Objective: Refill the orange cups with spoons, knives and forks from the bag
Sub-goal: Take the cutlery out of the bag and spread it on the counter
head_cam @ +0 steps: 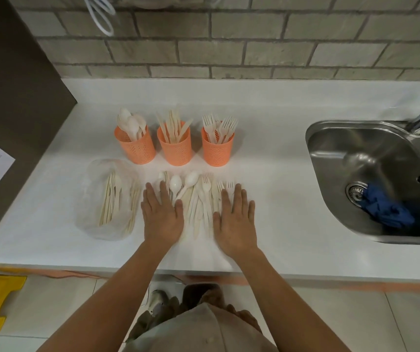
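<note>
The white counter (267, 199) carries everything. The steel sink (315, 138) sits well off to the right of the loose pile of cutlery (198, 199), which is the thing to watch.

Left of the pile, just beside it, lies the clear plastic bag (94, 179), with more pale cutlery inside. Beyond the pile, toward the brick wall, the three orange cups stand in a row: the spoon cup (136, 148), the knife cup (175, 151) straight behind the pile, and the fork cup (216, 152).

The pile is mixed spoons, forks and knives. They lie roughly parallel, with heads toward the cups and handles toward the person.

The left hand (161, 217) and right hand (234, 219) flank the pile, one on each side. Both lie flat with fingers straight, gripping nothing. The left fingertips overlap the pile's left edge, and the right hand touches the forks on its right edge.

I'd judge either hand equally near. The spoons lie toward the left hand and the forks toward the right.
</note>
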`<act>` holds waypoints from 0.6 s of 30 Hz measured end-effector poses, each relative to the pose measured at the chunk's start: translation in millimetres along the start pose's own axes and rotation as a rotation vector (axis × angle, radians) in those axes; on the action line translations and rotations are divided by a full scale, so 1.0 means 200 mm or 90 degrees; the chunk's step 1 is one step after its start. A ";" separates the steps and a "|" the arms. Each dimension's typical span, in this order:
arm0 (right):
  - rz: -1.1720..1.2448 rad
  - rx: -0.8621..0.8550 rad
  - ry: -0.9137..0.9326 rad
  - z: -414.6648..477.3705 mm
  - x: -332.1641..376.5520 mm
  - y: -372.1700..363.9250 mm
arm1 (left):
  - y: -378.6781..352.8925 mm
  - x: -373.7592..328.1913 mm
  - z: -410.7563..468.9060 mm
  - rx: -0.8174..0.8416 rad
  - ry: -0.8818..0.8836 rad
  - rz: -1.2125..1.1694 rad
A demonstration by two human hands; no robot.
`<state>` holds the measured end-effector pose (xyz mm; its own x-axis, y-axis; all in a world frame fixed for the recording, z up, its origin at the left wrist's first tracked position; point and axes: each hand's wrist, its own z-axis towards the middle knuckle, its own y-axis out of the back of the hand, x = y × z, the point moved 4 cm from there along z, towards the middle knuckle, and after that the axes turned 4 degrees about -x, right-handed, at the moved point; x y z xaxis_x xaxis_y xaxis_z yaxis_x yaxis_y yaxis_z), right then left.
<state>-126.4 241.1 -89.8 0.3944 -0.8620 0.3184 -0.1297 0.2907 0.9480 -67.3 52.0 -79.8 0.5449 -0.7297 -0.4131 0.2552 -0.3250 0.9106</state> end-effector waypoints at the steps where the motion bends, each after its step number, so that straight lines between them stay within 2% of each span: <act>1: 0.005 -0.007 -0.004 0.00 0.00 0.00 | 0.02 -0.01 -0.01 -0.038 -0.019 -0.001; 4: 0.007 -0.010 -0.007 -0.01 0.00 0.01 | 0.05 0.00 -0.04 -0.147 -0.070 0.016; 7: 0.002 -0.014 -0.001 -0.01 0.00 0.02 | 0.08 0.02 -0.03 -0.160 -0.066 0.053; 11: -0.002 -0.016 -0.009 -0.02 0.00 0.03 | 0.14 0.00 -0.03 -0.197 -0.142 0.115; 18: 0.022 -0.036 -0.023 -0.02 -0.01 0.02 | 0.14 -0.09 -0.16 -0.110 -0.284 0.162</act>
<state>-123.1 245.7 -85.9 0.3576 -0.8651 0.3518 -0.0904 0.3429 0.9350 -44.2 76.0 -46.9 0.2244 -0.9692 -0.1017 0.3069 -0.0288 0.9513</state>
